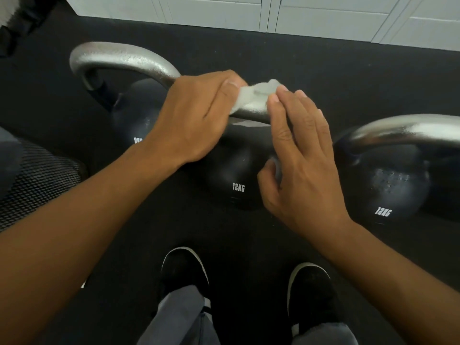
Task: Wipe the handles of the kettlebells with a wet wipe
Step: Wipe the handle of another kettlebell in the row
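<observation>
A white wet wipe point(256, 94) lies bunched on a long silver kettlebell handle point(129, 58) that arches across the middle of the view. My left hand point(194, 115) grips the wipe against the handle from the left. My right hand point(301, 155) lies over the handle just to the right, its fingers straight and their tips touching the wipe's edge. Below them sits a black kettlebell marked 12KG point(234, 175). A second 12KG kettlebell point(393, 192) with its own silver handle point(408, 129) stands at the right. A smaller black kettlebell point(137, 118) sits behind at the left.
All stand on a black rubber floor point(249, 232). My two black shoes point(184, 267) point(311, 290) are just in front of the kettlebells. A white panelled wall point(273, 13) runs along the back. A dark mesh object point(37, 180) sits at the left edge.
</observation>
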Action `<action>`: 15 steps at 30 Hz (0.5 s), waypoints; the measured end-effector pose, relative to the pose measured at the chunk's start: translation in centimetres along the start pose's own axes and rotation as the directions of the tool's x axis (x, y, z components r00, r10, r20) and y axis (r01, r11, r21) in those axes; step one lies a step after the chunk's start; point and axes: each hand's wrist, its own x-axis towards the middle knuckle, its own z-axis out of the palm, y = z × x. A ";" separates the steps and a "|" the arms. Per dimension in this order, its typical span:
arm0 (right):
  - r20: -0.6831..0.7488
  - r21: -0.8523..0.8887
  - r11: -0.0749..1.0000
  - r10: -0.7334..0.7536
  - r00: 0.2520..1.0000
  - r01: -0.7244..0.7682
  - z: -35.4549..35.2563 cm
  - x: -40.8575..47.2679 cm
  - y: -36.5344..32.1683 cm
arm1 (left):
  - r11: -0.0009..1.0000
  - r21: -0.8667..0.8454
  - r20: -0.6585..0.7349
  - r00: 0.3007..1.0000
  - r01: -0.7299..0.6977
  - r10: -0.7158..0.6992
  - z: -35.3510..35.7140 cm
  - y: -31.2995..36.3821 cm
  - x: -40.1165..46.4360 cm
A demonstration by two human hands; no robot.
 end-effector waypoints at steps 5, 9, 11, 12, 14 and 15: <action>-0.009 0.188 0.981 0.041 0.999 -0.039 -0.2 0.1 -0.4 | 0.985 0.085 0.015 0.988 -0.152 0.152 0.9 1.7 0.0; -0.106 0.287 0.957 0.063 0.992 -0.030 -0.8 1.3 -0.8 | 0.979 0.088 0.044 0.983 -0.183 0.180 1.0 2.2 -0.3; -0.136 0.254 0.967 0.039 0.990 -0.003 -0.8 2.4 -1.0 | 0.979 0.012 0.040 0.978 -0.204 0.203 0.7 2.2 -0.3; -0.127 0.254 0.967 0.034 0.991 -0.001 -0.9 2.9 -1.2 | 0.978 -0.061 0.014 0.980 -0.199 0.200 0.6 2.2 -0.4; -0.058 0.267 0.964 0.036 0.998 -0.020 -1.3 3.9 -1.7 | 0.959 -0.232 -0.087 0.986 -0.161 0.144 0.4 1.9 -0.9; -0.011 0.256 0.966 0.036 0.999 -0.032 -1.4 4.3 -1.8 | 0.946 -0.295 -0.152 0.984 -0.136 0.095 0.5 1.6 -1.4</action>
